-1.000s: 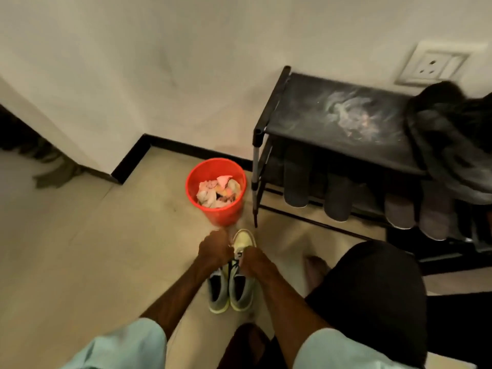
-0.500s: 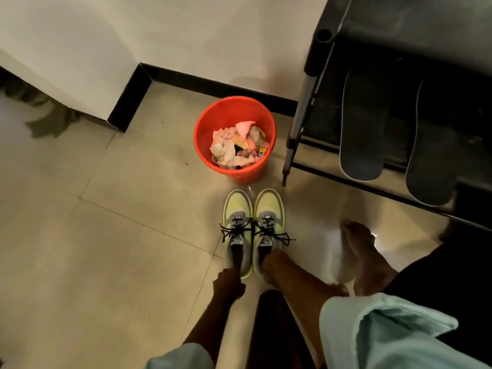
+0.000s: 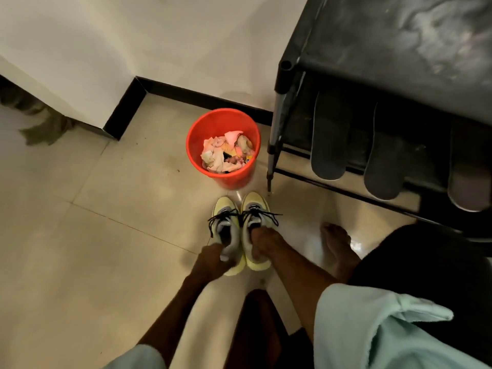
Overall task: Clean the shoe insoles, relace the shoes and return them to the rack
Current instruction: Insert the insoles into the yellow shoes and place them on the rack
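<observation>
Head view: both hands on a pair of laced shoes.
Shoe rack (image 3: 399, 49) at right holds dark insoles (image 3: 328, 145) on its lower shelf, with the red bucket (image 3: 197, 155) beside it. Near the bucket, left hand (image 3: 215, 259) grips the left shoe (image 3: 226, 225) at its heel, and right hand (image 3: 262, 243) grips the right shoe (image 3: 257, 209) at its opening.

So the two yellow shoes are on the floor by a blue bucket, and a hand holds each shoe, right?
No, the bucket is red, not blue, as the head view shows. The yellow shoes are on the floor by it, left hand holding one, right hand the other.
</observation>
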